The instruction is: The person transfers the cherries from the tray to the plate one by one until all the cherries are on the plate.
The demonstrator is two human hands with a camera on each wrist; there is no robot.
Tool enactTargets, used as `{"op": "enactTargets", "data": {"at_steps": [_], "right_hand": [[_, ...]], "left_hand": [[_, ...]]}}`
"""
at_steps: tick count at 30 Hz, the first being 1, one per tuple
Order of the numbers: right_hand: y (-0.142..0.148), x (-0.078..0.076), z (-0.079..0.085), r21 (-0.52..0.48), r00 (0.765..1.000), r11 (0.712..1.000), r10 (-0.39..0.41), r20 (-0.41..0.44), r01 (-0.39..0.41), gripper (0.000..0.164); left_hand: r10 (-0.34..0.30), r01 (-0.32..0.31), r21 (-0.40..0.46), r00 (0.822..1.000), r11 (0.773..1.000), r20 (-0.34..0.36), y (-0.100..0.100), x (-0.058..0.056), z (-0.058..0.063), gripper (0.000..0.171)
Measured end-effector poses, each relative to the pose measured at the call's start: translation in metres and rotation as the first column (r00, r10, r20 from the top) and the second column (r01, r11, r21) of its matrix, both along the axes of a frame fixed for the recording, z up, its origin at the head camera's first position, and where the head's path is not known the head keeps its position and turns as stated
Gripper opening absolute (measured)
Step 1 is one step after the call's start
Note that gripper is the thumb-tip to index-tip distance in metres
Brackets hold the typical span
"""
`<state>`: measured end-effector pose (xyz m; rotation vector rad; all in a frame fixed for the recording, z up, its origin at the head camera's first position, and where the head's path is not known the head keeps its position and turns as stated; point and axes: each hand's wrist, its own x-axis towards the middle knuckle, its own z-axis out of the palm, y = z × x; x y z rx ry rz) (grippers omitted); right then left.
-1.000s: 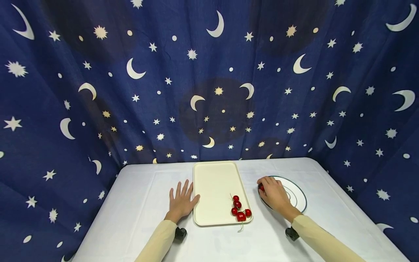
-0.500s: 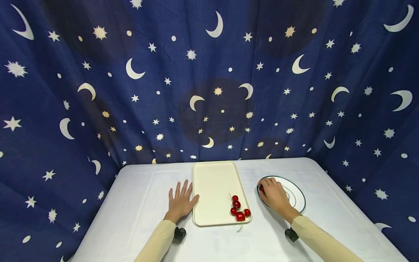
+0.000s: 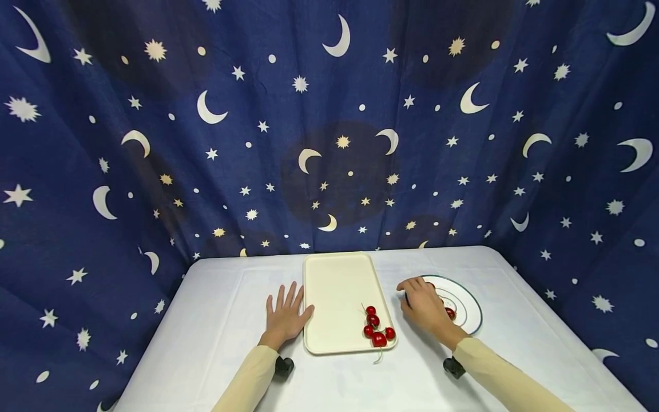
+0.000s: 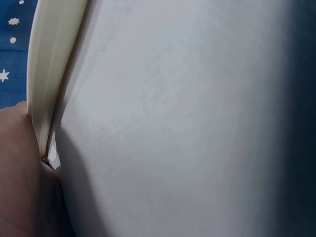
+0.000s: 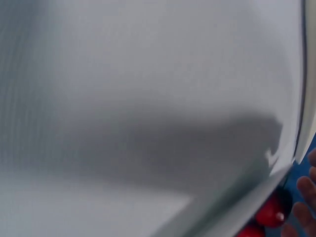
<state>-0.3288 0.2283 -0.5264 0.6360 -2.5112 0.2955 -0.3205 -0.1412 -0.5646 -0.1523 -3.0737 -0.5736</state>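
Observation:
My left hand (image 3: pixel 284 319) lies flat with its fingers spread, left of a cream rectangular tray (image 3: pixel 334 303), its thumb over the tray's rim. Several red cherries (image 3: pixel 373 321) lie in the tray's near right corner, one stem hanging over the edge. My right hand (image 3: pixel 426 310) is above the left side of a white plate (image 3: pixel 469 306) with a dark rim, fingers loosely bent and apart. Red cherries (image 3: pixel 451 313) show on the plate, partly hidden by that hand. In the right wrist view, red cherries (image 5: pixel 269 212) sit beyond the plate's rim, beside my fingers (image 5: pixel 307 190).
A white cloth covers the table (image 3: pixel 247 297). Behind and at both sides hangs a dark blue curtain (image 3: pixel 268 160) with moons and stars. A black wrist device (image 3: pixel 284 367) sits under each wrist.
My right hand has shifted slightly left and its fingers have loosened from the red cherry they held. Cherries on the plate have come into view. The left hand stays still.

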Motion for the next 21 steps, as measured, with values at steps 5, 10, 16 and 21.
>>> {"op": "enactTargets", "data": {"at_steps": [5, 10, 16, 21], "right_hand": [[-0.013, 0.005, -0.002, -0.001, 0.997, 0.998, 0.061, 0.056, -0.061, 0.028], [-0.025, 0.008, 0.000, -0.007, 0.987, 0.991, 0.136, 0.081, -0.136, 0.035], [-0.035, 0.009, 0.001, 0.006, 0.967, 0.970, 0.240, 0.086, -0.242, 0.042], [-0.038, 0.008, -0.001, 0.060, 0.952, 0.953, 0.289, 0.098, -0.295, 0.045]], "left_hand": [[0.002, -0.002, -0.011, 1.000, 1.000, 0.005, 0.000, 0.000, -0.001, 0.074], [0.003, -0.003, -0.018, 1.000, 1.000, 0.020, 0.002, 0.003, 0.003, 0.073], [-0.003, 0.003, -0.009, 1.000, 1.000, 0.030, 0.004, 0.010, 0.016, 0.072], [0.004, -0.003, -0.027, 1.000, 1.000, 0.031, 0.004, 0.011, 0.020, 0.072]]}}
